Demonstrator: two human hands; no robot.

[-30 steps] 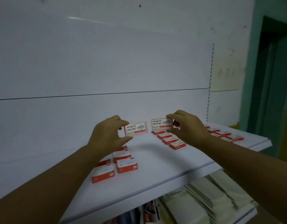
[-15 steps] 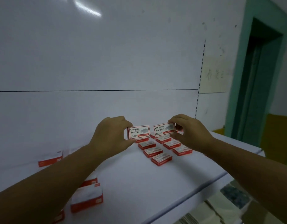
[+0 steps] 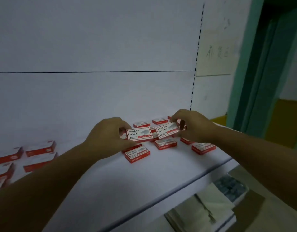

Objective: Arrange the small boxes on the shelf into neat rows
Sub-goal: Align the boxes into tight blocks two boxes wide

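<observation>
Placement step in hand. Fingers of my left hand (image 3: 109,136) pinch the left box (image 3: 139,134); those of my right hand (image 3: 195,127) pinch the right box (image 3: 167,130), above the shelf (image 3: 161,174). Next move, in my judgement: set both squarely into rows.

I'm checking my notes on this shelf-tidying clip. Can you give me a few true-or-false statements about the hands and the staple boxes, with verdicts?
1. The left hand grips the left staple box, and the right hand grips the right staple box. True.
2. Both held boxes lie flat on the shelf. False: they are held on edge, printed faces toward the camera.
3. The far-left staple boxes lie on the same shelf. True.
4. Red boxes fill the level below the shelf. False: paper stacks lie there.
</observation>
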